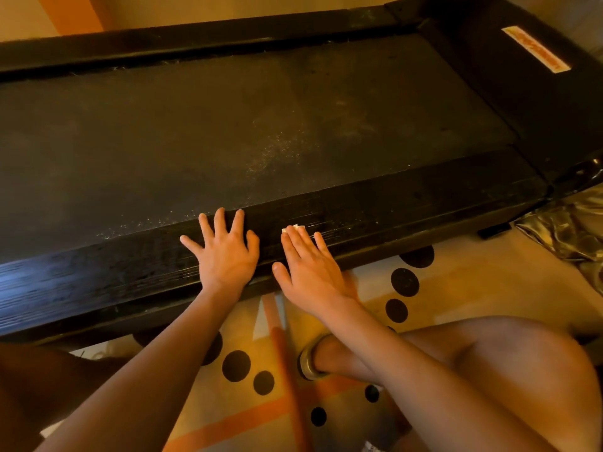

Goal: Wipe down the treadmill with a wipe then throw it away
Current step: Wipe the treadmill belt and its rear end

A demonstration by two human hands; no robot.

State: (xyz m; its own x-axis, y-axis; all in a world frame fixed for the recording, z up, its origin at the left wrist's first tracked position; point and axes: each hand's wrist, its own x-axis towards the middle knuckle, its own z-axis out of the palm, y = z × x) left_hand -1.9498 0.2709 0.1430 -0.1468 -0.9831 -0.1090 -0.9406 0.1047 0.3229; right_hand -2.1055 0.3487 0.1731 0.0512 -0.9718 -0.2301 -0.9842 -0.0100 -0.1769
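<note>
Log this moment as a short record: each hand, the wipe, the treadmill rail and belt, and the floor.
left hand: flat, fingers spread, resting on the near treadmill side rail
right hand: flat, fingers straight, pressing the wipe onto the same rail
wipe: white, mostly hidden under the right fingers, a corner showing past the fingertips
treadmill belt: dark, with pale specks scattered near the rail
floor: patterned rug with black dots

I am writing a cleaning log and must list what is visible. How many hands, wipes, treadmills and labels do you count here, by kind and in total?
hands: 2, left hand and right hand
wipe: 1, under the right hand's fingers
treadmill: 1
label on the treadmill: 1
Total: 5
</note>
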